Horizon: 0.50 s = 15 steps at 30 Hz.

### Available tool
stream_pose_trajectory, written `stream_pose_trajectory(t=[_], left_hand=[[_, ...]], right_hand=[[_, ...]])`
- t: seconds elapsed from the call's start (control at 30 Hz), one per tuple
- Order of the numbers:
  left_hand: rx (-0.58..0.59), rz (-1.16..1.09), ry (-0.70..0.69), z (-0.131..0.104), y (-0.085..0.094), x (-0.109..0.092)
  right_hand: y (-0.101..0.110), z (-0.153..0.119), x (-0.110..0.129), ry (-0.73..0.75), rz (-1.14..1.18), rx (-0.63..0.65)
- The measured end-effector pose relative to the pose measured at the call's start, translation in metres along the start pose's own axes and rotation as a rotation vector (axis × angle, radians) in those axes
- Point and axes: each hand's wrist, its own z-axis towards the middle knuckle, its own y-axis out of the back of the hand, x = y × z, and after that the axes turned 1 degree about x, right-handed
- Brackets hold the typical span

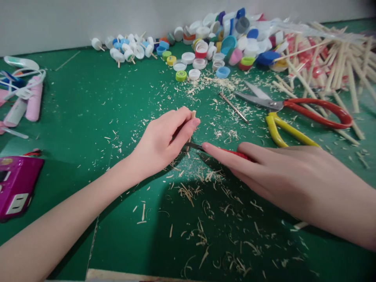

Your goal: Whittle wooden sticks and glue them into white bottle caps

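Pinched a thin wooden stick [193,114] between curled fingers and thumb of the left hand [163,137], over the middle of the green surface [76,113]. Gripped a red-handled knife [195,146] in the closed right hand [282,170], with index finger stretched along it and blade at the stick. Had shavings [188,192] scattered below toward the near edge, a metal rod [234,108] and scissors [276,105] beyond, caps [229,44] and loose sticks [340,64] along the far edge, a purple box [32,176] on the left side.

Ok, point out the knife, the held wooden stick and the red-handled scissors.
Knife [195,147], head view: on its dark blade.
Wooden stick [193,114], head view: on its far end.
Red-handled scissors [276,105], head view: on the pivot.
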Motion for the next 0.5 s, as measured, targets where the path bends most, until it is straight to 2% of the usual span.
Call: stream_pose_trajectory(t=[0.2, 0.5], left_hand=[[-0.003, -0.018, -0.024, 0.0, -0.002, 0.001], [0.033, 0.003, -0.026, 0.0, 0.001, 0.0]], right_hand=[[-0.002, -0.001, 0.0, -0.029, -0.048, -0.093], [-0.007, -0.002, 0.003, -0.003, -0.061, -0.125]])
